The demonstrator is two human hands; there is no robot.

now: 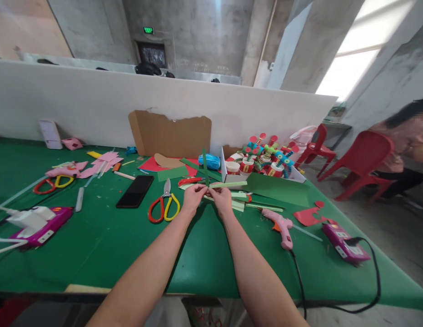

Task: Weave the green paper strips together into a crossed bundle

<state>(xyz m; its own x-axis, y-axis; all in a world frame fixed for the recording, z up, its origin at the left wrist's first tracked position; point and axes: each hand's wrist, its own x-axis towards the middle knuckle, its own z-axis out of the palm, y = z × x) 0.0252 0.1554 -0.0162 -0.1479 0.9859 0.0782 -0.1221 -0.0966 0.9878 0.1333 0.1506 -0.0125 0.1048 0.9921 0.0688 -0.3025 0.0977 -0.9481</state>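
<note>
Pinching base of dark green paper strip (206,168) at frame centre, using left hand (195,196) and right hand (221,198), with fingertips closed and nearly meeting. Rising from between 2 hands, long axis toward top of frame, about equally near to each. Looks narrow, flat, plain. Also seeing pale green strip (231,185) extending right; can't tell if gripped or just lying behind.

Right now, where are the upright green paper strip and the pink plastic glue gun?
Upright green paper strip (205,165), head view: its visible middle.
Pink plastic glue gun (282,224), head view: its handle's top.
</note>
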